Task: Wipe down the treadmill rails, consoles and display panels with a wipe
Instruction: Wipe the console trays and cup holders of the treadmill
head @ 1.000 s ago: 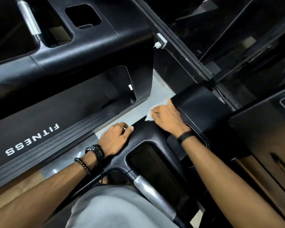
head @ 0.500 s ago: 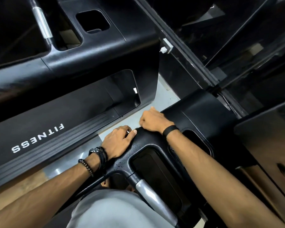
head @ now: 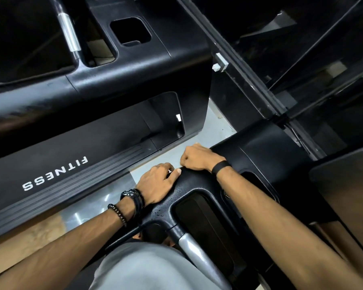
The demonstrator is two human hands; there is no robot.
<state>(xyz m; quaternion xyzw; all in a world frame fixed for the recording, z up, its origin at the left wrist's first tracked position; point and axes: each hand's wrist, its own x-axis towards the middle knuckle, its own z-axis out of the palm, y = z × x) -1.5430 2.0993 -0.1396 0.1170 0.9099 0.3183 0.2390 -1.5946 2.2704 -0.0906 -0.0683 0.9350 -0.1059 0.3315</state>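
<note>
Right hand: the right hand (head: 197, 156) is curled over the outer edge of the console (head: 266, 151), fingers wrapped out of sight.
Wipe: hidden now; presumably bunched under those fingers, though I cannot tell.
Left hand: the left hand (head: 158, 183) rests on the console's near corner, thumb extended, gripping nothing visible.
Technique: likely best to drag firmly along the rim, brace with the left, cover the droplet-speckled patch.

We read one word only: "FITNESS" in white capitals, upside down to us, on the black ribbed side rail of the neighbouring treadmill (head: 57, 176), toward nine o'clock in the head view.
</note>
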